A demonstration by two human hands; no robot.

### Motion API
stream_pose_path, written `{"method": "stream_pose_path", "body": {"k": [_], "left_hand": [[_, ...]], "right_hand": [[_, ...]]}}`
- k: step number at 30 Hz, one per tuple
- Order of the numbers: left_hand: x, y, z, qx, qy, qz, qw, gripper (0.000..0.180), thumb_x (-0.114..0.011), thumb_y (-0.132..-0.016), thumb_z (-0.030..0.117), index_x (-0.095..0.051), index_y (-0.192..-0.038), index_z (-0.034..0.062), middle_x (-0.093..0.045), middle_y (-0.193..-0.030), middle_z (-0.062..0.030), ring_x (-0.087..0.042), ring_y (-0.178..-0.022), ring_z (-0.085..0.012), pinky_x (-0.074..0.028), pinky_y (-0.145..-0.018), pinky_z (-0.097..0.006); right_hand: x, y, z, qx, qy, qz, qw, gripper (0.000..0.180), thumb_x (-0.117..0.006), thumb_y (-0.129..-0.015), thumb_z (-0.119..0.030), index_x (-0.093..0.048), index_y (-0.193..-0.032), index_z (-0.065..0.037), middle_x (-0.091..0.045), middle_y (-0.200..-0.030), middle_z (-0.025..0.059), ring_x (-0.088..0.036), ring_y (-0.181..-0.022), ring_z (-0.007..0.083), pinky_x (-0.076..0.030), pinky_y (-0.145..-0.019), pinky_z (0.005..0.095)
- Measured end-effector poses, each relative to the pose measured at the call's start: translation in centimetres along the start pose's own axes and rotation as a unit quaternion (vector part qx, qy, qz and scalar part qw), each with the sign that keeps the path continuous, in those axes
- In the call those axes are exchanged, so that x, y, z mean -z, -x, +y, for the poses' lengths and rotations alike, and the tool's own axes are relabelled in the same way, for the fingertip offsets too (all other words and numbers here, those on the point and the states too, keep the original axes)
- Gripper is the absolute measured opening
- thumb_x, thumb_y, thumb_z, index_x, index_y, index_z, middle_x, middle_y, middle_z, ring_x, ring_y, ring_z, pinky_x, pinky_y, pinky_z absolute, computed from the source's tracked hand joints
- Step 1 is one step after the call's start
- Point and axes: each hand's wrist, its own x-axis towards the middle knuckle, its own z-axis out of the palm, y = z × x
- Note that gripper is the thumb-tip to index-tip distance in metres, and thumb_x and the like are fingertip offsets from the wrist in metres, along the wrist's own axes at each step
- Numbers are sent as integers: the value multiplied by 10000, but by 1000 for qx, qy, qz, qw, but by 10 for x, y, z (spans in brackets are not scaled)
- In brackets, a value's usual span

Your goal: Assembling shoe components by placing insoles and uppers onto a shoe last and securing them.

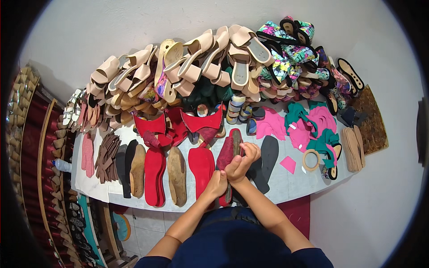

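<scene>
In front of my body stands a shoe last (237, 142) with a dark red upper (225, 152) against its left side and a bright red edge around it. My left hand (217, 184) is closed at its lower left side. Higher up on the right, my right hand (243, 163) presses against the last with bent fingers held together. Both palms hide the last's middle. To the left lie a stack of red soles (201, 167) and a bare wooden last (177, 176). Dark grey soles (269, 161) rest just right of my right hand.
Piled beige sandals (196, 53) and floral sandals (286, 53) line the wall behind. Red uppers (203, 120), pink pieces (271, 123), green pieces (319, 143), a tape roll (311, 159) and tan soles (353, 149) lie on the table (290, 190). Shelves of lasts (58, 143) stand left.
</scene>
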Motion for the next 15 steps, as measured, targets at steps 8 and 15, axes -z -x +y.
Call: {"method": "stream_pose_path", "body": {"k": [8, 15], "left_hand": [[-9, -14, -39, 119, 336, -1, 934, 983, 7, -694, 743, -364, -1204, -11, -559, -960, -193, -571, -745, -265, -470, -715, -355], [1, -20, -28, 170, 453, -73, 872, 1017, 3, -653, 781, -450, -1085, -22, -592, -855, -194, -577, -667, -243, -484, -647, -353]], "right_hand": [[-20, 7, 32, -347, -226, -28, 910, 245, -329, -916, -194, -412, -1043, -3, -429, -904, 82, -419, -875, 159, -334, -814, 286], [24, 43, 99, -223, 287, -415, 834, 683, -630, -718, -317, -301, -1236, -15, -382, -1123, 235, -380, -1035, 366, -326, -872, 431]]}}
